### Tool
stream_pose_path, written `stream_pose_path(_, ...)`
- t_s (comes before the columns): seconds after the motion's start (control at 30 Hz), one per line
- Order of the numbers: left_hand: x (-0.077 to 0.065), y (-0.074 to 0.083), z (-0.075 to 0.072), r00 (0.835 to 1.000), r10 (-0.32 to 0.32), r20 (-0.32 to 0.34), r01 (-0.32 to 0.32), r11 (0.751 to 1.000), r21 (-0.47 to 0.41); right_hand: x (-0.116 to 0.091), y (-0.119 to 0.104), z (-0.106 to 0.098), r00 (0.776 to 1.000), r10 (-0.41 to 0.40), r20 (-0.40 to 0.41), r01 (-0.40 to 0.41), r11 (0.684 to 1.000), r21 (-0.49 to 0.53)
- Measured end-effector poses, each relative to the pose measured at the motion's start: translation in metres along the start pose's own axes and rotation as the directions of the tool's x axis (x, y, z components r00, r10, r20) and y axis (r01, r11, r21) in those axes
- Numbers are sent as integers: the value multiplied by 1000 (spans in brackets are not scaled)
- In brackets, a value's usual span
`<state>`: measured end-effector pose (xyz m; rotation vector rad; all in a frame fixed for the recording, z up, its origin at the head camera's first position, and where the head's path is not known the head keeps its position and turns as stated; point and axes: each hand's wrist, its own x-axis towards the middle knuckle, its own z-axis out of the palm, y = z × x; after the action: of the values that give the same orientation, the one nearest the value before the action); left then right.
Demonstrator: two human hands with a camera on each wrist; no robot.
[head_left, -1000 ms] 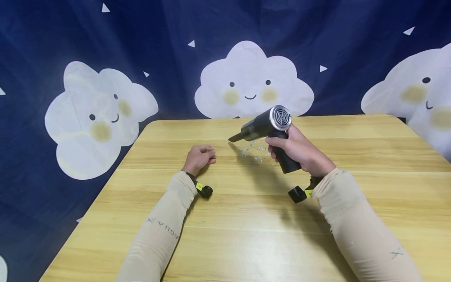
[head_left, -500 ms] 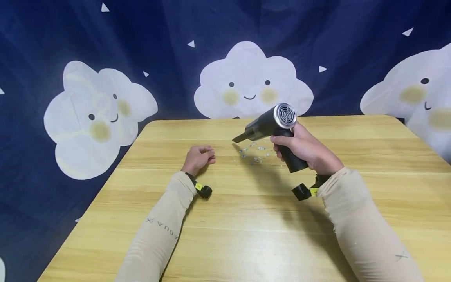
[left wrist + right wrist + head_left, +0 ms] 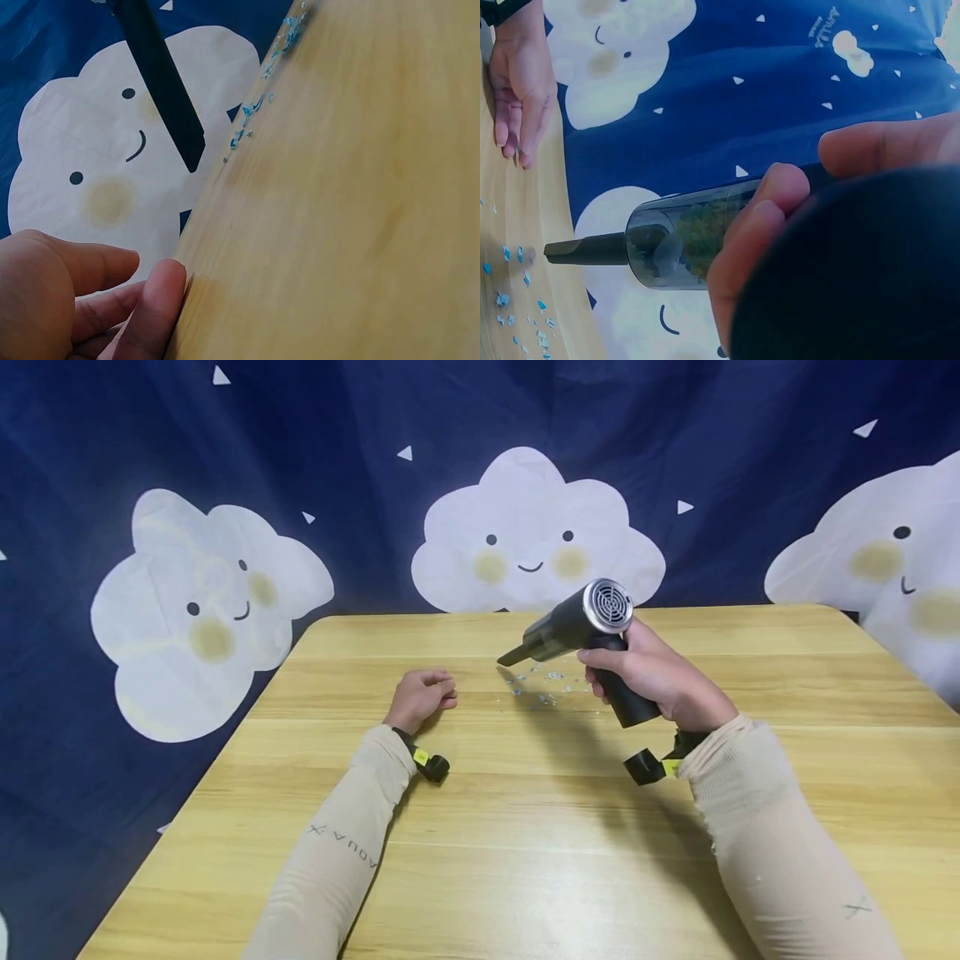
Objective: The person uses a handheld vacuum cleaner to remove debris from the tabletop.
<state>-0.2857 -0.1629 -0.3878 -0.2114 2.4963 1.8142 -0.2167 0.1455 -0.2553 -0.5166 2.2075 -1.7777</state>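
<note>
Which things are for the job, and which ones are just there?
Seem part of the job:
black handheld vacuum, gripped by the right hand
blue and white bits
table they lie on

Just there:
cloud curtain
wrist cameras
left hand, holding nothing

The head camera looks forward and down from above, wide enough to take in the surface [image 3: 480,868] and the cloud-printed backdrop [image 3: 360,410] beyond it. The left wrist camera sits close to the left hand [image 3: 422,700], the surface's edge slanting steeply through its frame, while the right wrist camera, rolled sideways, is tight against the right hand [image 3: 660,681] and catches the left one too. All three share the dark nozzle [image 3: 515,655] and blue scraps [image 3: 553,676].
</note>
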Motion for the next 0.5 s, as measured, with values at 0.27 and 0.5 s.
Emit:
stream_pose_path(0.27,0,-1,-1,1000,0,1,0,1000,3,-1,0,0,1000,16,-15,-16,1000,-7)
stream_pose_path(0.5,1,-1,-1,1000,0,12,1,1000,-22,-2,-2,-1,1000,17,19,-17,1000,-23)
